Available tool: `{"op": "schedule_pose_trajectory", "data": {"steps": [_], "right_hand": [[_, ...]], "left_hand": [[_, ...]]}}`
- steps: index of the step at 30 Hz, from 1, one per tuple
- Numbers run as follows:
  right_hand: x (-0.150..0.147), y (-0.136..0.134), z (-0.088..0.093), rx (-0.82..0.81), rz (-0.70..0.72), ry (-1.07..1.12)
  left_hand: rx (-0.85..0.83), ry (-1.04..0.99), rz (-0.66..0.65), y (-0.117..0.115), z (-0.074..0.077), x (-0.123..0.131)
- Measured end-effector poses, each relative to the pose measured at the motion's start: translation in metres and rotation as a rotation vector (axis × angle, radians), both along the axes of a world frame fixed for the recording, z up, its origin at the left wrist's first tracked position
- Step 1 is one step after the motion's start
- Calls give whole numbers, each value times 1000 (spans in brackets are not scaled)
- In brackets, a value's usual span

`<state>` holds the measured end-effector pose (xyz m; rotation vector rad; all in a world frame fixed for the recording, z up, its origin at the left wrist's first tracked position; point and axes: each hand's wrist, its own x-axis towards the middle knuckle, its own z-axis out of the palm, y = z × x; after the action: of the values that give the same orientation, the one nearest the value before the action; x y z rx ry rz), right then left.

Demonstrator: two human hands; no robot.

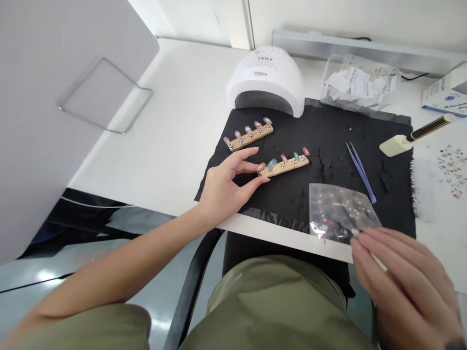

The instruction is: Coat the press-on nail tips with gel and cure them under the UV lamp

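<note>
My left hand (228, 187) pinches a tan wooden nail-tip strip (286, 168). My right hand (404, 272) pinches a slim white stick (379, 262), clear plastic pouch (333, 206) just beyond.

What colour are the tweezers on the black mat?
The tweezers are bluish purple along the handle; the head view shows them best.

The white tabletop (175, 107) supports a black mat (310, 136), whose near border runs alongside the tabletop's near edge. A white lamp (266, 80) stands toward the far edge, its front on the mat. To its right, along the far edge: one clear bag (359, 85) of white packets, then one printed box (447, 95). Right of the mat: scattered small stones (452, 167). On the mat: one wooden strip (251, 139) bearing five nail tips; tweezers (361, 172). One clear packet (341, 209) overlaps the mat's near border.
</note>
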<state>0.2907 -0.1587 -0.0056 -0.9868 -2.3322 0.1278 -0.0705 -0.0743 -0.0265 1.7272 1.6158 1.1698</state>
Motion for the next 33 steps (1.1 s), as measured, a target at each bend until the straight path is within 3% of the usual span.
{"op": "schedule_pose_trajectory", "data": {"steps": [2, 4, 8, 19, 27, 33], "right_hand": [[-8, 21, -3, 221, -89, -8], [-17, 41, -7, 285, -118, -68], [-24, 57, -14, 202, -204, -184], [-28, 49, -18, 110, -317, -199], [-49, 48, 5, 115, -129, -176], [-60, 78, 12, 60, -82, -180]], "left_hand": [[7, 57, 16, -1, -1, 2], [7, 133, 35, -1, 0, 5], [-4, 198, 0, 0, 2, 8], [-5, 221, -111, 3, 3, 3], [-75, 21, -183, 2, 7, -2], [-144, -39, -179, 5, 11, -3]]}}
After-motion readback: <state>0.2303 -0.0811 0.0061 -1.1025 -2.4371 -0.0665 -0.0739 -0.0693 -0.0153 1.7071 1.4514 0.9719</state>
